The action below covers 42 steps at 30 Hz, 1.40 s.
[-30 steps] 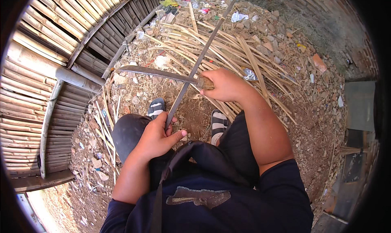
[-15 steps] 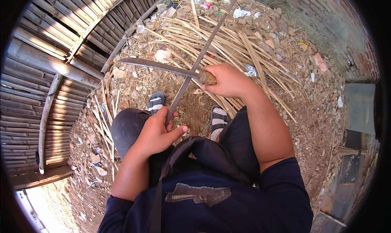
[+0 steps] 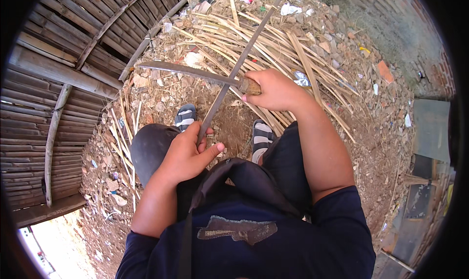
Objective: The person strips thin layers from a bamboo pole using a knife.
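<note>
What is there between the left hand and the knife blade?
A bare stretch of the dark strip, gripped by the left hand, runs up to the knife blade; this shows in the head view.

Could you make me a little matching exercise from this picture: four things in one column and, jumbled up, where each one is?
Things
1. Curved dark metal knife with a brown wooden handle
2. Long, flat, dark strip
3. Large pile of thin, pale strips
4. Slatted bamboo wall

Places
A. Spread over the stony brown ground beyond the feet
B. Gripped in the right hand
C. Along the picture's left side
D. Lower end held in the left hand

Right pairs: 1-B, 2-D, 3-A, 4-C
</note>
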Each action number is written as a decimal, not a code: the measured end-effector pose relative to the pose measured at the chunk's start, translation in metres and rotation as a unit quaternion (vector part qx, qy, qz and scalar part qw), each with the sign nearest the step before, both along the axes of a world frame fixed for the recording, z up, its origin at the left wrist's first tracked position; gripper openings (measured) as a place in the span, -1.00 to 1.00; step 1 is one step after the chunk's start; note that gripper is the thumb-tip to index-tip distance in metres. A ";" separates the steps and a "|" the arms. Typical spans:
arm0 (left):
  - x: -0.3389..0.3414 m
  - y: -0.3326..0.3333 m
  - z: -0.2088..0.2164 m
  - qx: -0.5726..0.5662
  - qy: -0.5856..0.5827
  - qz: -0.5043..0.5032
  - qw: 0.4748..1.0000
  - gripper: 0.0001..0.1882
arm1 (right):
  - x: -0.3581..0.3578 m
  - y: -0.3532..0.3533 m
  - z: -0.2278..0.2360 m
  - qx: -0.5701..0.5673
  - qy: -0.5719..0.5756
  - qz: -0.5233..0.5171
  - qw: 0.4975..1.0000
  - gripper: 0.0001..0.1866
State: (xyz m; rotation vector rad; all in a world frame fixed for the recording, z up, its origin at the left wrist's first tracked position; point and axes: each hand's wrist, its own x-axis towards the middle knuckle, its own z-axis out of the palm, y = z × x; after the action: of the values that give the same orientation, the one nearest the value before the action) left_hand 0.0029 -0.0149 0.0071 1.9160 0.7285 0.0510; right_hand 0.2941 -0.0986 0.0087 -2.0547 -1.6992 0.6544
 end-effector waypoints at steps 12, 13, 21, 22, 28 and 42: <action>-0.002 0.002 -0.005 -0.022 -0.004 0.009 1.000 -0.57 | 0.007 -0.002 0.008 -0.029 0.007 -0.017 0.999 -0.59; -0.003 0.002 -0.008 -0.022 -0.021 0.019 0.999 -0.51 | 0.012 -0.002 0.009 -0.023 -0.005 -0.025 0.999 -0.60; 0.000 0.004 -0.002 -0.023 0.001 0.006 1.000 -0.66 | 0.000 0.000 0.014 -0.067 -0.009 0.004 0.998 -0.61; -0.001 0.004 -0.005 -0.016 -0.002 0.002 1.000 -0.66 | 0.005 0.003 0.015 -0.083 0.002 -0.026 0.996 -0.59; 0.000 0.004 -0.007 -0.030 -0.010 0.017 0.999 -0.54 | 0.007 0.006 0.016 -0.023 0.006 -0.113 0.993 -0.66; -0.002 0.004 -0.005 -0.027 -0.009 0.013 1.000 -0.54 | -0.003 0.004 0.005 -0.024 -0.020 -0.063 0.998 -0.71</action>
State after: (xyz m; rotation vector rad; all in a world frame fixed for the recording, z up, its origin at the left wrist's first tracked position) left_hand 0.0012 -0.0112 0.0020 1.8522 0.7363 0.0634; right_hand 0.2908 -0.0945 0.0137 -2.2003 -1.5746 0.6232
